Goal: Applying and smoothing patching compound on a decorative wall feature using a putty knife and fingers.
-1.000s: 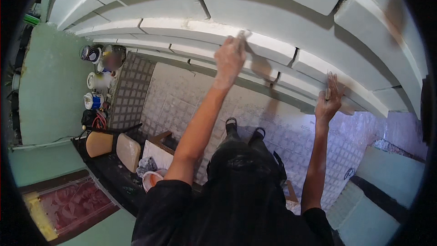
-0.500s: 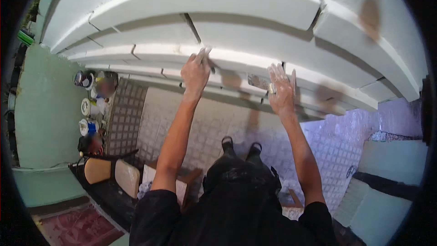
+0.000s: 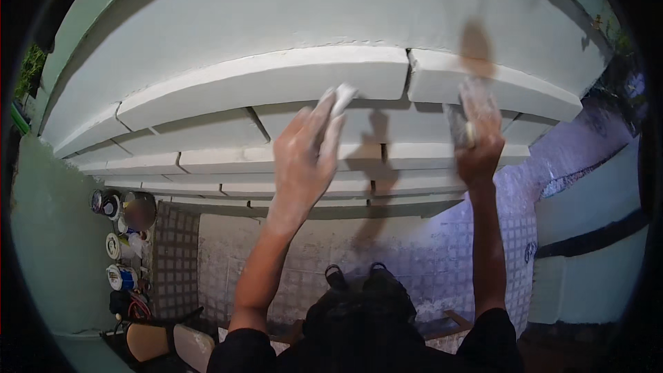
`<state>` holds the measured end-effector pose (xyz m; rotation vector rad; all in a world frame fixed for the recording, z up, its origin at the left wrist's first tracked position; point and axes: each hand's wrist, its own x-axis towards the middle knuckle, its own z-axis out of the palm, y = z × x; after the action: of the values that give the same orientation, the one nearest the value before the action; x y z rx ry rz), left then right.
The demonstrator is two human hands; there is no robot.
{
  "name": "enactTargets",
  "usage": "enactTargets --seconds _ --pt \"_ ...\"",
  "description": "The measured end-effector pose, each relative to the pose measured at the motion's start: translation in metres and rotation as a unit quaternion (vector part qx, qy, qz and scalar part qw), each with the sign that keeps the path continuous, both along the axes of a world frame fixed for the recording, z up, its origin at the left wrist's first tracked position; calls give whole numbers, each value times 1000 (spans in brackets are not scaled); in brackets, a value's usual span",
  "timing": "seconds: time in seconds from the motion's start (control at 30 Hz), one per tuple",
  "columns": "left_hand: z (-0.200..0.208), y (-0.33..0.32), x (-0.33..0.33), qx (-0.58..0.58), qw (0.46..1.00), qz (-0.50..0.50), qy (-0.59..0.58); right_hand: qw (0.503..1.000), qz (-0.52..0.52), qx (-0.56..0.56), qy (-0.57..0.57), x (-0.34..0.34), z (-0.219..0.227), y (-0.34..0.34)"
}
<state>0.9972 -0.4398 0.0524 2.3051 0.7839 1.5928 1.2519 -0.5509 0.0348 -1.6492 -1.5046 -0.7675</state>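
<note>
My left hand (image 3: pixel 300 159), its fingers dusted white, pinches a small white piece (image 3: pixel 344 99) in front of the white wall; its exact kind does not show. Farther right, my right hand (image 3: pixel 480 128) grips a flat metal scraper (image 3: pixel 456 123), with its white-coated fingers stretched along the blade. That scraper is seen nearly edge-on and blurred. Both hands are in front of the wall's raised white bands (image 3: pixel 276 81), which are split by dark vertical grooves (image 3: pixel 405 74). Whether the scraper touches the wall, I cannot tell.
On the left, several buckets (image 3: pixel 121 277) stand along a green wall (image 3: pixel 52 228). Two chairs (image 3: pixel 147 342) are at the lower left. A wooden-edged piece (image 3: pixel 459 319) lies near my legs on the tiled floor (image 3: pixel 276 255). Pale panels (image 3: pixel 587 214) stand at the right.
My view has shifted toward the upper wall. Both hands have moved up the wall, from a lower band to near the top band, and my right hand has turned the scraper more edge-on.
</note>
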Motion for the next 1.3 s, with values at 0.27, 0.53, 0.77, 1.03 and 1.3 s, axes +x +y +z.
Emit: enactTargets --seconds 0.27,0.53,0.77,1.03,1.3 --pt "53 -9 119 51 991 -16 125 995 79 54 11 55 10 13" --pt "57 -18 159 93 980 -15 176 987 123 85 55 56 6 16" --pt "62 -27 136 77 969 131 194 981 162 90 48 83 8 2" --pt "57 -38 211 146 956 61 247 993 5 101 59 126 12 -15" --pt "60 -37 174 99 968 89 212 993 25 97 59 130 14 -25"
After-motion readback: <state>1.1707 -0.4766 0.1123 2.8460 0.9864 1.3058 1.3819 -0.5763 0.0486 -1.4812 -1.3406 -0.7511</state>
